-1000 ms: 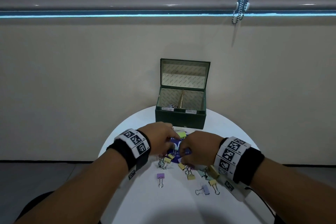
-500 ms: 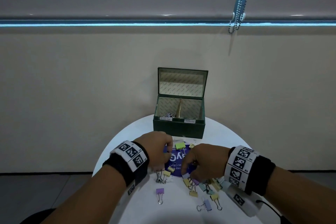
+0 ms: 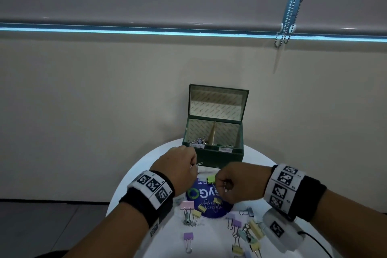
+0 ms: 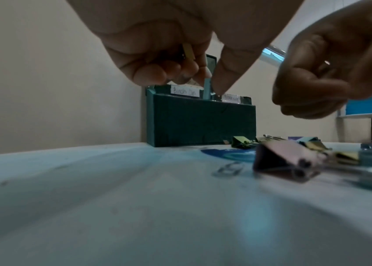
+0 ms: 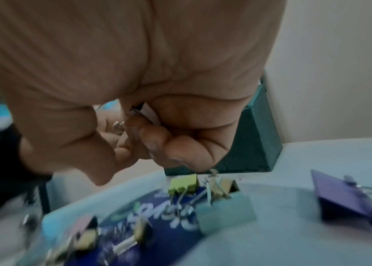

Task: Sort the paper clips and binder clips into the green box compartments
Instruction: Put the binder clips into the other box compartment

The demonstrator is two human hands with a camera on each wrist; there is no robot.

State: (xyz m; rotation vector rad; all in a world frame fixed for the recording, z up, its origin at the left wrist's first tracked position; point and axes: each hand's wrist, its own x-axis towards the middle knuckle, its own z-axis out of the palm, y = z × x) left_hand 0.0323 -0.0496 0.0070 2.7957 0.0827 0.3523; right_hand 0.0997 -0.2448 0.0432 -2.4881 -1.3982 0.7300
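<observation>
The open green box [image 3: 212, 156] stands at the table's far side, with a divider and two labelled compartments; a few clips lie in the left one. My left hand [image 3: 188, 165] hovers just in front of the box's left half, fingers curled round binder clips [image 4: 207, 86], one yellow and one light blue; a wire handle [image 3: 199, 163] sticks out. My right hand [image 3: 224, 186] is over the blue sticker [image 3: 201, 195], gripping a small clip [image 5: 148, 113] in its curled fingers. Several pastel binder clips [image 3: 237, 223] lie loose below both hands.
A lime binder clip [image 3: 211, 178] lies between the hands. A paper clip [image 4: 228, 168] and a pink binder clip [image 4: 287, 160] lie near my left wrist. The round white table [image 3: 146, 167] ends close to the left. A bead chain [image 3: 290, 4] hangs at the upper right.
Both hands have lifted off the pile with clips in their fingers. The left hand has moved forward to the box front; the right hand has risen slightly.
</observation>
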